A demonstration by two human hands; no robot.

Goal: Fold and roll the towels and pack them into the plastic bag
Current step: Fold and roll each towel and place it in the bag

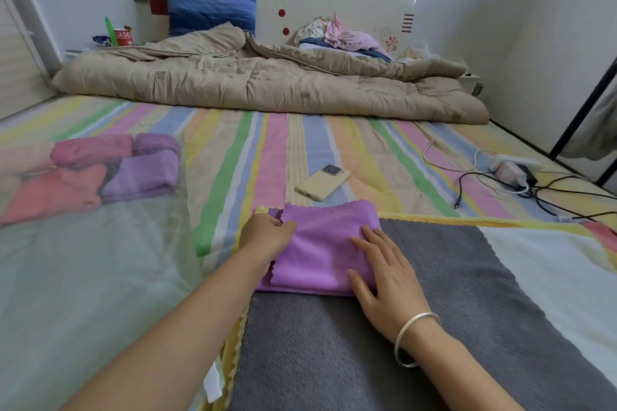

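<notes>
Two hands: left hand (267,233) pinches the purple towel (320,243) edge; right hand (384,277) lies flat on it, fingers straight.
Risk: pinch drags, fold skews, roll comes loose.

**Bare Forearms, One Silver Bangle**

The left forearm (187,327) and right forearm (467,370) are seen bare to the frame's edge. A plain, smooth silver metal bangle (398,344) is worn on the wrist behind the right hand (384,280).
</notes>
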